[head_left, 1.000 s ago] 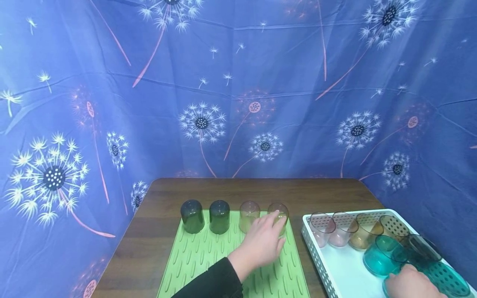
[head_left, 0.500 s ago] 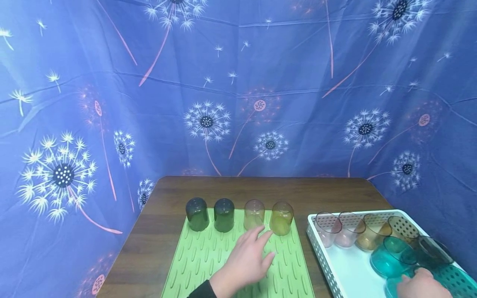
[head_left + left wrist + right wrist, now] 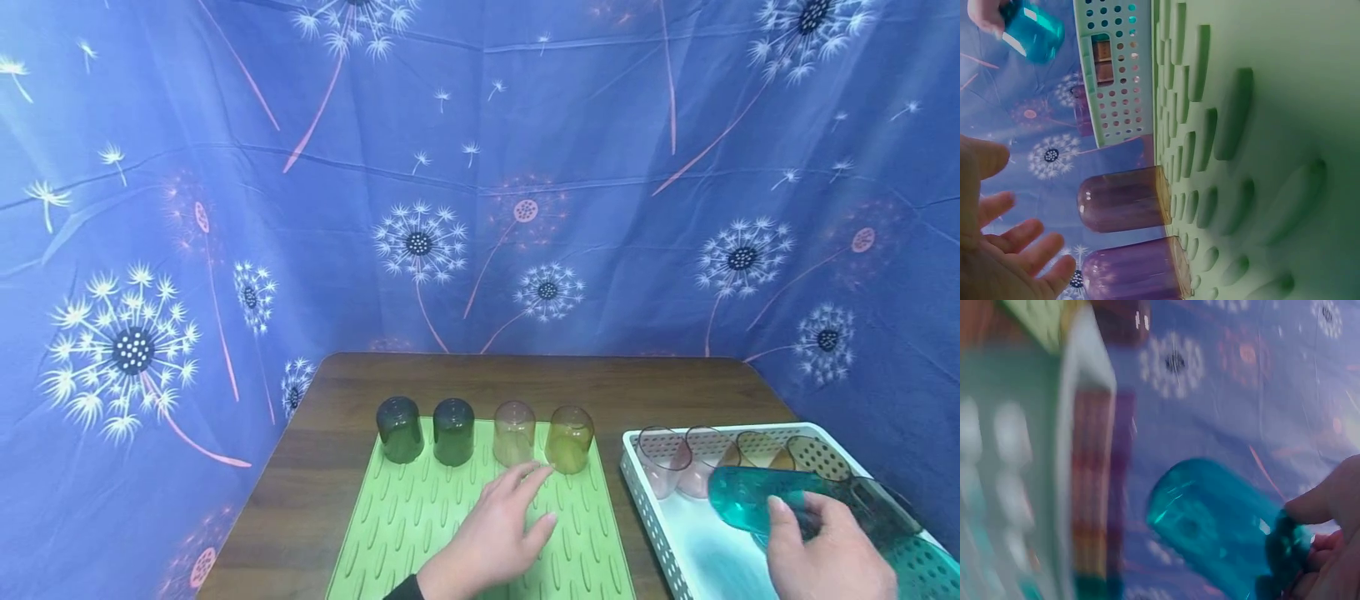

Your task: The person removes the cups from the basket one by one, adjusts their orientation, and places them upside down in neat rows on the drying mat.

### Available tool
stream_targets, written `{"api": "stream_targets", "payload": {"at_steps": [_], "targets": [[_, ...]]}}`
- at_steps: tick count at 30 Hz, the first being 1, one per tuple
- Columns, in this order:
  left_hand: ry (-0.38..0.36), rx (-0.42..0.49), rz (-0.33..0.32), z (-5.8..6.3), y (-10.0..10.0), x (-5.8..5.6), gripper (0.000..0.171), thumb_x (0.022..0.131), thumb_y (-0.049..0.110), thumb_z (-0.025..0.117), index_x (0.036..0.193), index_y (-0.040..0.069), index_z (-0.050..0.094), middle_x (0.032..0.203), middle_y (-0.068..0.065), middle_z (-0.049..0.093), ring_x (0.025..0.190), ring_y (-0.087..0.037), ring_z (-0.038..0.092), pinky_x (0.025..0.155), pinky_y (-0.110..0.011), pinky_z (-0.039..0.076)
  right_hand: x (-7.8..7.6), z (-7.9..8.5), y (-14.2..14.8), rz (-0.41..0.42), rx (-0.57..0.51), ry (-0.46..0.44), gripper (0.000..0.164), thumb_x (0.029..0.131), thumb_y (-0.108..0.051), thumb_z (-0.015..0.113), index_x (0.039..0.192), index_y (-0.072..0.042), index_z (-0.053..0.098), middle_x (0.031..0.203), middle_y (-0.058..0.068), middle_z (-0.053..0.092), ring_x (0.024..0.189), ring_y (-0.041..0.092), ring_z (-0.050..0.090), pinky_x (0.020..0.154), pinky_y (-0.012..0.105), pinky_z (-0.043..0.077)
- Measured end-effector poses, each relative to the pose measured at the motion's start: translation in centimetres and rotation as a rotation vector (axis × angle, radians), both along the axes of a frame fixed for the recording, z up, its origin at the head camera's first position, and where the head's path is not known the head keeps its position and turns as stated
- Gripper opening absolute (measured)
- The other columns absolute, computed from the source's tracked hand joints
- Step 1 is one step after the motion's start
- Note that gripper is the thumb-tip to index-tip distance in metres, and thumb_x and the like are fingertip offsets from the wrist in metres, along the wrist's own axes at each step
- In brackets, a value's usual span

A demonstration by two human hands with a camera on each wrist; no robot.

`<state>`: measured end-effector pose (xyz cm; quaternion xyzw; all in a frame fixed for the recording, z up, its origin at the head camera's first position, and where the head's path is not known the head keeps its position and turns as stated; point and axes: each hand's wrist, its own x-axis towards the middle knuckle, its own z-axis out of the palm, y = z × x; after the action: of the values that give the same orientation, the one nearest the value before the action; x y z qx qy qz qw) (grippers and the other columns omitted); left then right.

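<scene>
My right hand (image 3: 828, 542) grips a teal drinking glass (image 3: 750, 496) by its right end and holds it tipped on its side over the white basket (image 3: 647, 492). In the right wrist view the teal glass (image 3: 1210, 519) slants, its rounded base away from the fingers. My left hand (image 3: 491, 529) hovers over the green ridged mat (image 3: 405, 533) with fingers spread and nothing in them. Just beyond its fingertips stand an upside-down amber glass (image 3: 570, 440) and a pale pinkish glass (image 3: 514, 433). Two dark glasses (image 3: 453, 433) stand upside down to their left.
Inside the basket several upright glasses line the back and right: pink ones (image 3: 660, 467), amber ones (image 3: 757, 450), a dark one (image 3: 892, 510) and teal. Wooden tabletop (image 3: 300, 508) shows around the mat. A blue dandelion-print curtain (image 3: 600, 167) hangs behind the table.
My right hand has lifted the teal glass from the basket and tipped it sideways. My left hand has drawn back from the amber glass, letting it go upside down on the mat.
</scene>
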<state>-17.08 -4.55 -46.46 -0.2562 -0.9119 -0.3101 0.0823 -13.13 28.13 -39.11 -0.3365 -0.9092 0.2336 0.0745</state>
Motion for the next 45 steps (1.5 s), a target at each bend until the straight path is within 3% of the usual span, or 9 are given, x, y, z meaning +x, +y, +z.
{"api": "stream_targets", "payload": {"at_steps": [2,7,12,19,27,31,37,41,45], "targets": [[-0.005,0.045,-0.016,0.2,0.1,0.2,0.072,0.105,0.041,0.059,0.167,0.028,0.025,0.157,-0.005,0.051,0.141,-0.027,0.054,0.113,-0.051,0.05,-0.3,-1.1,-1.9,0.077,-0.033,0.191,0.049,0.107,-0.026,0.055,0.137,0.013,0.048,0.126,0.037,0.06,0.11,0.054,0.059,0.093,0.063,0.046],[-0.04,0.115,-0.087,0.5,0.1,0.6,0.083,0.103,0.048,0.061,0.169,0.034,0.012,0.162,-0.001,0.042,0.14,-0.023,0.054,0.11,-0.049,0.053,-0.9,-4.3,-6.3,0.307,-0.22,0.42,0.022,0.101,-0.013,0.067,0.114,0.004,0.065,0.09,0.017,0.075,0.076,0.007,0.062,0.071,0.03,0.047],[-0.067,0.112,-0.118,0.2,0.0,1.0,0.086,0.1,0.057,0.062,0.168,0.039,0.011,0.167,0.003,0.034,0.142,-0.024,0.053,0.107,-0.049,0.055,-1.2,-6.4,-8.8,0.456,-0.537,0.411,0.02,0.106,-0.008,0.058,0.115,0.009,0.059,0.084,-0.006,0.071,0.073,-0.003,0.058,0.067,0.02,0.047],[-0.039,0.155,-0.145,-0.9,0.1,1.5,0.098,0.096,0.055,0.071,0.169,0.027,0.012,0.167,-0.006,0.032,0.137,-0.027,0.057,0.101,-0.041,0.059,-1.3,-8.2,-10.0,0.487,-0.961,0.327,0.016,0.108,-0.008,0.052,0.109,0.007,0.057,0.089,0.003,0.072,0.077,0.01,0.069,0.07,0.028,0.059],[0.119,0.177,-0.174,-1.2,-0.4,1.4,0.079,0.096,0.038,0.077,0.16,0.022,0.034,0.153,-0.005,0.048,0.133,-0.021,0.059,0.106,-0.037,0.056,-1.4,-9.6,-9.8,0.676,-1.331,0.21,0.015,0.111,-0.018,0.048,0.105,-0.014,0.062,0.097,-0.003,0.07,0.093,0.011,0.07,0.085,0.032,0.061],[0.017,0.195,-0.136,-0.4,-1.5,1.3,0.065,0.095,0.043,0.077,0.151,0.026,0.047,0.148,-0.001,0.054,0.13,-0.018,0.06,0.101,-0.034,0.058,-1.5,-9.7,-10.4,0.625,-1.223,0.167,0.015,0.109,-0.019,0.053,0.103,-0.009,0.063,0.09,-0.004,0.067,0.085,0.01,0.067,0.081,0.031,0.059],[-0.143,0.13,0.128,2.2,-5.8,0.2,0.064,0.09,0.046,0.079,0.147,0.031,0.053,0.152,-0.003,0.053,0.137,-0.03,0.056,0.109,-0.056,0.052,-1.8,-8.9,-9.5,0.57,-0.905,0.179,0.015,0.106,-0.011,0.055,0.111,0.002,0.061,0.079,-0.002,0.058,0.07,0.011,0.058,0.071,0.024,0.054],[-0.104,0.009,0.327,3.5,-8.8,-1.0,0.065,0.089,0.036,0.082,0.147,0.021,0.057,0.15,-0.013,0.053,0.136,-0.039,0.055,0.106,-0.062,0.052,-1.5,-7.1,-8.6,0.516,-0.511,0.206,0.028,0.103,-0.016,0.061,0.125,0.002,0.06,0.086,-0.001,0.068,0.071,0.003,0.056,0.068,0.024,0.048],[-0.096,-0.09,0.441,3.6,-10.7,-1.6,0.066,0.088,0.028,0.084,0.147,0.016,0.058,0.151,-0.02,0.052,0.135,-0.045,0.053,0.103,-0.064,0.052,-0.8,-5.1,-7.0,0.452,-0.121,0.322,0.025,0.098,-0.018,0.068,0.119,-0.005,0.067,0.084,-0.005,0.07,0.066,-0.005,0.049,0.061,0.026,0.043]]}}
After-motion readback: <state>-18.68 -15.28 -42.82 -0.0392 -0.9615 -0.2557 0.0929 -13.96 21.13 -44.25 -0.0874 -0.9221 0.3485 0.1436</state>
